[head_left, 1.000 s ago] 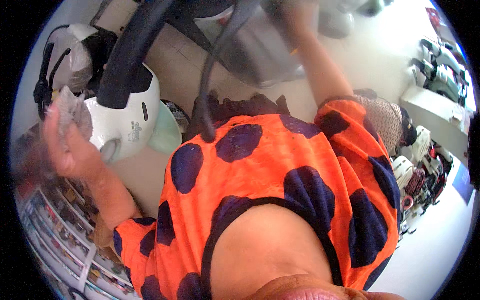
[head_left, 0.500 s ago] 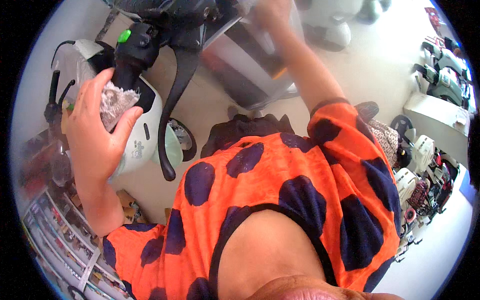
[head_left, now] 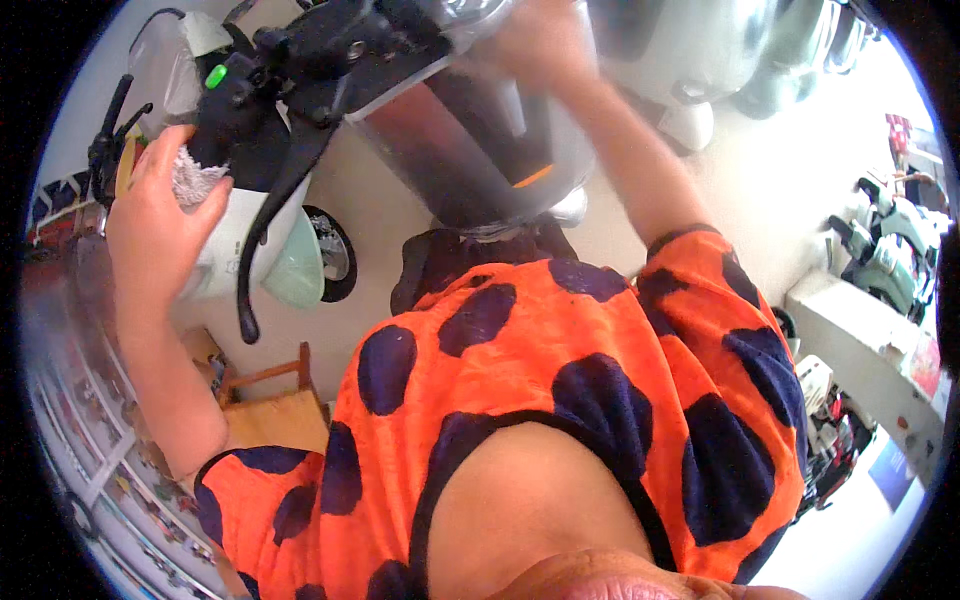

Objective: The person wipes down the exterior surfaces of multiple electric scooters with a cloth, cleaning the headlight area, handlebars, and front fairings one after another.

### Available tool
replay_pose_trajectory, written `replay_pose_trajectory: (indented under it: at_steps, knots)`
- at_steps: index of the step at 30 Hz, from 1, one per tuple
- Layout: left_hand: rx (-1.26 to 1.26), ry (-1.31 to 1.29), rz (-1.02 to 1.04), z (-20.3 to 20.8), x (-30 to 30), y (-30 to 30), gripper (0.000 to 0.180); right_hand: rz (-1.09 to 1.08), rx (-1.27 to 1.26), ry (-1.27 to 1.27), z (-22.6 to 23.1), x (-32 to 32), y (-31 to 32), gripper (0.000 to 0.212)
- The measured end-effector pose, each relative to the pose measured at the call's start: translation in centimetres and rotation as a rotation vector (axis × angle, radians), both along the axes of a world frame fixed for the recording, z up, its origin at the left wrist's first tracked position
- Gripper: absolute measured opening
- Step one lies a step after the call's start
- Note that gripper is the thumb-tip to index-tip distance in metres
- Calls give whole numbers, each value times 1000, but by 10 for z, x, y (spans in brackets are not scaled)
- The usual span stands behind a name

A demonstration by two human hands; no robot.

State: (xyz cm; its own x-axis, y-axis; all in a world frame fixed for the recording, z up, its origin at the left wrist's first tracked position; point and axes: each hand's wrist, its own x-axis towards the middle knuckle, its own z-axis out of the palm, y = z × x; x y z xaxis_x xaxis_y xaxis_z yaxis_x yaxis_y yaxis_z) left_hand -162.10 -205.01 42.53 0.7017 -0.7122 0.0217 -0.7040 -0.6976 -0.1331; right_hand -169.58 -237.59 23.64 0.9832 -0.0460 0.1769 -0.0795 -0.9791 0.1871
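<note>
a crumpled, whitish cloth [head_left: 197, 180] is bunched at the end of a black handlebar grip [head_left: 226, 128].

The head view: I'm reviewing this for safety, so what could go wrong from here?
The long black lever juts out near the left hand, so that arm might knock it, or the greyish cloth might catch on it. The right hand is blurred near the top of the transparent front panel; its grip cannot be made out, and if loose, it could slip.
</note>
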Motion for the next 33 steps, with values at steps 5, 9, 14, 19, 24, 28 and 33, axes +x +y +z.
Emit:
replay_pose_trajectory:
  at_steps: [5, 9, 14, 19, 24, 28, 33]
  knots:
    - [-32, 6, 68, -12, -2, 5, 50, 136, 64, 295, 9, 1, -47, 17]
    - [25, 16, 126, -10, -7, 9, 53, 48, 212, 31, -4, 5, -90, 19]
    - [-11, 16, 89, -14, -1, 14, 53, 264, 210, -263, -8, -8, -19, 19]
    - [-90, 178, 131, -3, -7, 8, 49, 184, 272, -310, 14, -18, 41, 24]
    - [-13, -44, -83, -3, 10, 17, 46, 71, 225, -433, -8, 0, 76, 26]
    - [-89, -100, -102, -6, -1, 7, 44, 31, 173, -484, -13, -1, 89, 18]
    - [-189, -133, -66, 0, -21, 3, 41, -97, 469, -286, -22, -11, 74, 13]
